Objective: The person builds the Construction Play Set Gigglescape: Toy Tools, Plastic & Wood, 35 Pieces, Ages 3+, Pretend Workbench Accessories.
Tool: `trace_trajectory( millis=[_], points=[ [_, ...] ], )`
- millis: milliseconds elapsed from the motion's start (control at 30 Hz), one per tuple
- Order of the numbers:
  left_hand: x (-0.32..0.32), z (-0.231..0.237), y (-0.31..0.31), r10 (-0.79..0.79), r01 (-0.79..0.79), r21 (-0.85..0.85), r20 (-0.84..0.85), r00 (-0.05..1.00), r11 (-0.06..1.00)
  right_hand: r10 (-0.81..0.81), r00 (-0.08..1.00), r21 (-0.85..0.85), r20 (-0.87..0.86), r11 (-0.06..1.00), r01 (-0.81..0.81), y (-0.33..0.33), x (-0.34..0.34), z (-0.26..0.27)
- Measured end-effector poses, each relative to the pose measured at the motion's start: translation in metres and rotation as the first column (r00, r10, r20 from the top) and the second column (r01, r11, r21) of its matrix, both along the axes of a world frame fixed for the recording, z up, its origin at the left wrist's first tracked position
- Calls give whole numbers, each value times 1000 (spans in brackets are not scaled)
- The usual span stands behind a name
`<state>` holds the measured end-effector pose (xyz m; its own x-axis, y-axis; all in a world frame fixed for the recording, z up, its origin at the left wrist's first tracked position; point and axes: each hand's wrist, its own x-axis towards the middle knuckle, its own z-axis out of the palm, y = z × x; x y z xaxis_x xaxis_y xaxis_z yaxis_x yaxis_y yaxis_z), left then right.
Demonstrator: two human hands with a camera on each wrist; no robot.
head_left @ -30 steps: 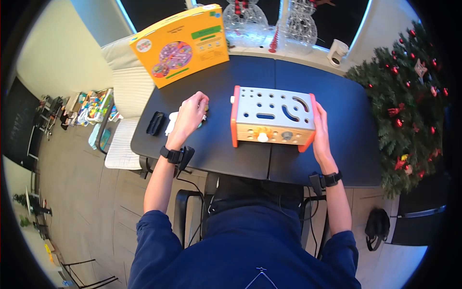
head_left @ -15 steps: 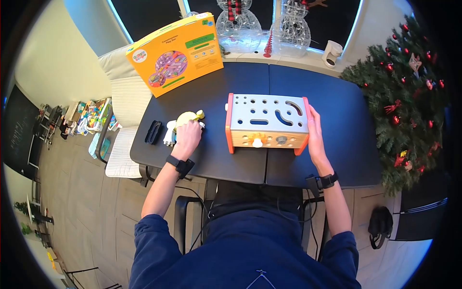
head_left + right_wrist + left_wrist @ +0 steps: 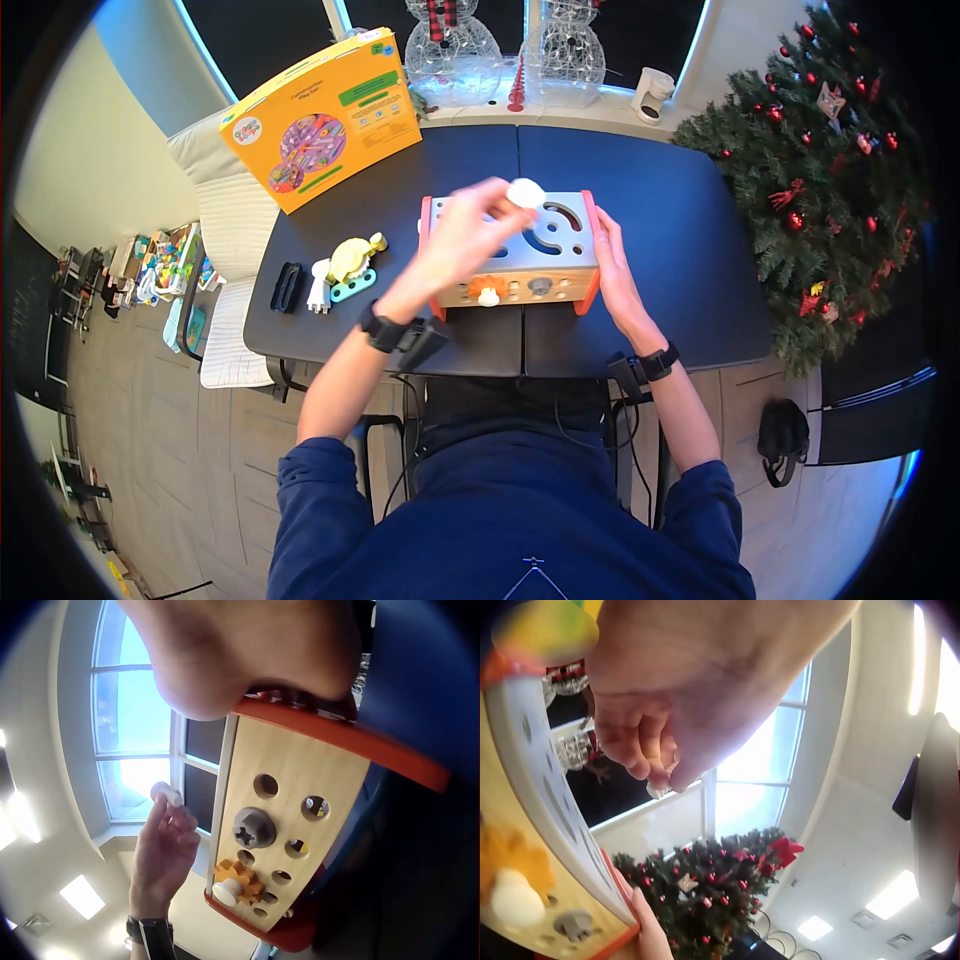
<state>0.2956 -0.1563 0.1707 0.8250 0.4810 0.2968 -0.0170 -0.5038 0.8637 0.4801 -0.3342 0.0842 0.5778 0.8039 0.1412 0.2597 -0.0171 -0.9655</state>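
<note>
Above the grey top of a wooden toy workbench (image 3: 572, 250), my left hand (image 3: 462, 232) pinches a white peg (image 3: 525, 194) with a round head. The right wrist view shows the peg (image 3: 166, 794) held up between thumb and fingers, apart from the bench. My right hand (image 3: 617, 270) lies with fingers extended against the red right end panel (image 3: 337, 739). On the bench's wooden front sit an orange gear (image 3: 244, 881) with a white knob and a grey bolt head (image 3: 254, 827). Holes and curved slots mark the top, partly covered by my left hand.
Left of the bench lie a yellow piece (image 3: 350, 260), a teal strip with holes (image 3: 354, 287), a white piece (image 3: 318, 288) and a black tray (image 3: 287, 287). An orange-yellow box (image 3: 325, 115) stands at the back left. A decorated tree (image 3: 800, 190) borders the table's right side.
My left hand has left the loose pieces on the left and moved right over the bench, now carrying the white peg. My right hand stays at the end panel. The head view has shifted.
</note>
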Motion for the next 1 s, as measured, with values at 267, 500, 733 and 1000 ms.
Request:
trace_trajectory(
  millis=[267, 500, 733, 1000],
  points=[
    [51, -21, -32, -102, 122, 103, -180, 978, 987, 89, 838, 31, 538, 992, -125, -28, 24, 90],
    [54, -30, -31, -74, 96, 166, -136, 988, 981, 432, 561, -246, 706, 892, -378, -22, 34, 123],
    [50, -30, -33, -87, 109, 152, -142, 986, 982, 505, 468, -364, 726, 858, -361, -10, 35, 135],
    [44, -21, -41, -39, 75, 186, -192, 981, 980, 502, 395, -472, 769, 863, -179, 4, 23, 139]
  ],
)
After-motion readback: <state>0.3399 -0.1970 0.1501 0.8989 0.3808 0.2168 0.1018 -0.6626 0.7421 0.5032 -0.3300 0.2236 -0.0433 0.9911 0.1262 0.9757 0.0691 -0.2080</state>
